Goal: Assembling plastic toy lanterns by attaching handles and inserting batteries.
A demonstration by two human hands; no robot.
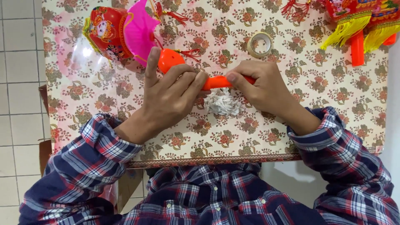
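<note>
Here, mid-desk: your left hand (171, 98) and right hand (260, 85) both grasp an orange plastic handle (216, 82), fingers pinched around it from either side. Just below it lies a wad of white string (223, 103). Far edge: tape roll (260, 43). Far left corner: red lantern (110, 33). Far right corner: second lantern with yellow tassels (358, 18). The desk (333, 83) wears a floral cloth.

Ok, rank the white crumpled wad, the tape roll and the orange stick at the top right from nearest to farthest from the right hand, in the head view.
1. White crumpled wad: on the cloth just below the right hand, towards the left hand's side.
2. Tape roll: farther up the table, above the hand.
3. Orange stick: far out at the top right, under the yellow tassels.
</note>
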